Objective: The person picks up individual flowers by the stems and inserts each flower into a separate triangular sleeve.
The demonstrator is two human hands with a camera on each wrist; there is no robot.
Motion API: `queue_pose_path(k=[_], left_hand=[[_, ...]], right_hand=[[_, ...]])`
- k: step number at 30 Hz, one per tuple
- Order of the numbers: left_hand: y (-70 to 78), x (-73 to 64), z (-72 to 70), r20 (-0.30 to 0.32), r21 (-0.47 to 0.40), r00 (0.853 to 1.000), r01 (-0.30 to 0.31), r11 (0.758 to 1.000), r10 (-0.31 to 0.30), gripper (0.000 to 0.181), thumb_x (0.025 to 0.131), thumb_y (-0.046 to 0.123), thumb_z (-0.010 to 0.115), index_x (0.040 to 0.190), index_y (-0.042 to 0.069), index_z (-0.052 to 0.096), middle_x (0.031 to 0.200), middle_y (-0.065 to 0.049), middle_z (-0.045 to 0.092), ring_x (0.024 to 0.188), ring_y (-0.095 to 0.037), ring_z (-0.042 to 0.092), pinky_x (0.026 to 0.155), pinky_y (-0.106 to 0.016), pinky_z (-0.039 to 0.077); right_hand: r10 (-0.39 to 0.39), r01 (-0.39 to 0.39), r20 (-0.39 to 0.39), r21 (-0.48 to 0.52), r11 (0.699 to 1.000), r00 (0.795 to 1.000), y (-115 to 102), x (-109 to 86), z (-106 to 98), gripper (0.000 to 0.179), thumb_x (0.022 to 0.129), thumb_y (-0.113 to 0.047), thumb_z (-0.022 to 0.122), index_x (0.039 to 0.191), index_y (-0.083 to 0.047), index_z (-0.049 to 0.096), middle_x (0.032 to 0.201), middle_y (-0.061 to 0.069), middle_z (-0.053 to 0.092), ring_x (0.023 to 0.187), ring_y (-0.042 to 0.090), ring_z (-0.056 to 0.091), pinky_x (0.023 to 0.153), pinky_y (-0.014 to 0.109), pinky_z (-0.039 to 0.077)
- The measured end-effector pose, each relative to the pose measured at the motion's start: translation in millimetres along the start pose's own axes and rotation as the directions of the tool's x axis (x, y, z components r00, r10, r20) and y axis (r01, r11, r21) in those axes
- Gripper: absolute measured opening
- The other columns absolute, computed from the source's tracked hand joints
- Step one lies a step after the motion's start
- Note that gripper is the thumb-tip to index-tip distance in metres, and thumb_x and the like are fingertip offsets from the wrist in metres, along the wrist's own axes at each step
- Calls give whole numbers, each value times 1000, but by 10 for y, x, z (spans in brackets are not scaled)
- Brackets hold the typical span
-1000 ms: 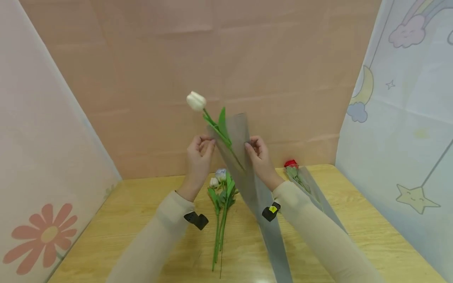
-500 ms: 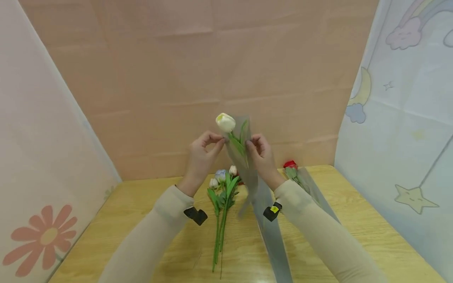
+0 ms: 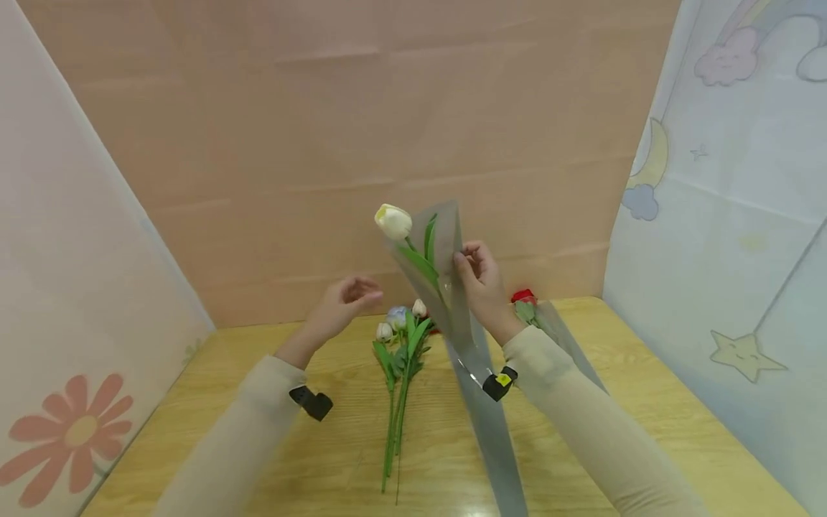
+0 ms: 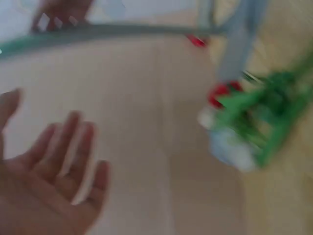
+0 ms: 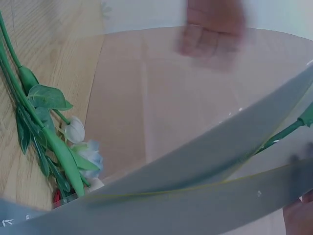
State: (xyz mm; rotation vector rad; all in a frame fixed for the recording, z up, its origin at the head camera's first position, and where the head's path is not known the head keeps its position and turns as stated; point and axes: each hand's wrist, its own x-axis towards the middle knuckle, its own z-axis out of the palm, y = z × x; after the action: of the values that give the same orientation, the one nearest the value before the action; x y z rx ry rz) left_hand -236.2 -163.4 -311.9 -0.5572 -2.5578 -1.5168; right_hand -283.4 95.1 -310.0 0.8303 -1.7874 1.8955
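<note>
My right hand (image 3: pixel 481 280) pinches the right edge of a translucent grey flower sleeve (image 3: pixel 455 323), held up above the table. Inside its mouth stands a white tulip (image 3: pixel 393 222), tilted to the left, its bloom at the sleeve's upper left edge. The lower stem is hard to make out through the film. My left hand (image 3: pixel 342 307) is apart from the sleeve, to its lower left, holding nothing; the left wrist view has its fingers (image 4: pixel 80 152) spread and loosely bent. In the right wrist view the sleeve (image 5: pixel 195 196) stretches across the lower part.
Several flowers, white tulips (image 3: pixel 384 332) and a pale blue bloom (image 3: pixel 397 317) among them, lie mid-table. A long grey strip (image 3: pixel 494 438) lies right of them. Further right is a red rose (image 3: pixel 523 296) in a grey sleeve (image 3: pixel 568 337). Cloth walls surround the wooden table (image 3: pixel 258 431).
My left hand has let go of the sleeve's left edge and moved down and left. The tulip first went right and down into the sleeve, then leaned slightly left. My right hand keeps its hold.
</note>
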Motion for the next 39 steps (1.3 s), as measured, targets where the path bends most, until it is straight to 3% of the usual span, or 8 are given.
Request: queue_pose_path(k=[4, 7, 10, 19, 25, 27, 33, 39], left_hand=[[-666, -311, -151, 176, 254, 950, 208, 945, -257, 33, 100, 26, 55, 119, 0, 57, 107, -19, 64, 89, -25, 65, 82, -45, 53], [-1013, -537, -187, 200, 388, 899, 293, 874, -390, 27, 98, 22, 57, 112, -1, 59, 99, -14, 66, 85, -25, 65, 75, -42, 54], [-1171, -681, -194, 172, 416, 875, 352, 839, -453, 22, 97, 17, 58, 107, -2, 61, 96, -12, 67, 84, -25, 65, 73, -41, 54], [-1173, -721, -179, 120, 406, 872, 393, 825, -474, 23, 98, 17, 56, 109, -2, 60, 92, -13, 66, 81, -23, 65, 70, -38, 53], [-1128, -706, -163, 131, 406, 869, 391, 826, -477, 24, 98, 18, 55, 110, -1, 60, 91, -12, 67, 79, -22, 64, 71, -38, 53], [-1121, -694, -162, 131, 411, 871, 387, 825, -474, 23, 98, 19, 55, 109, -1, 60, 89, -11, 66, 78, -22, 64, 70, -37, 52], [-1151, -679, -137, 132, 372, 876, 389, 842, -463, 21, 98, 16, 55, 107, -3, 59, 88, -13, 65, 76, -23, 64, 68, -37, 53], [-1140, -691, -133, 141, 388, 881, 369, 845, -451, 23, 98, 17, 55, 107, -4, 59, 87, -13, 65, 77, -23, 64, 71, -40, 54]], right_hand=[[1, -1, 2, -4, 1000, 1000, -10, -3, 4, 12, 102, -5, 45, 105, 7, 44, 96, -6, 53, 93, 6, 59, 79, 19, 46], [8, -8, -5, -26, 1000, 1000, -30, -1, 0, 12, 102, -6, 46, 105, 6, 44, 98, -4, 54, 92, 8, 60, 79, 20, 47], [14, -15, -21, -58, 998, 1000, -72, 20, -21, 13, 102, -10, 47, 105, 2, 45, 101, 1, 56, 94, 8, 58, 80, 20, 47], [-60, 37, -165, -139, 990, 984, -558, 475, -302, 8, 100, -20, 53, 100, -12, 52, 91, -6, 61, 82, 4, 59, 71, 20, 47], [2, -39, -137, -271, 962, 991, -948, 912, -626, 6, 100, -22, 53, 97, -18, 50, 78, -12, 61, 68, 1, 57, 60, 18, 45], [66, -103, -114, -357, 928, 991, -1002, 1018, -729, 6, 101, -22, 51, 100, -17, 50, 78, -9, 62, 64, 0, 56, 57, 17, 45], [228, -167, 7, -662, 731, 974, -754, 1008, -1017, 26, 104, -23, 41, 118, -1, 44, 107, 20, 60, 72, 7, 51, 59, 20, 41], [324, -168, 71, -741, 650, 943, -60, 645, -1330, 22, 104, -14, 39, 113, 5, 46, 99, 20, 52, 85, 27, 48, 73, 34, 39]])
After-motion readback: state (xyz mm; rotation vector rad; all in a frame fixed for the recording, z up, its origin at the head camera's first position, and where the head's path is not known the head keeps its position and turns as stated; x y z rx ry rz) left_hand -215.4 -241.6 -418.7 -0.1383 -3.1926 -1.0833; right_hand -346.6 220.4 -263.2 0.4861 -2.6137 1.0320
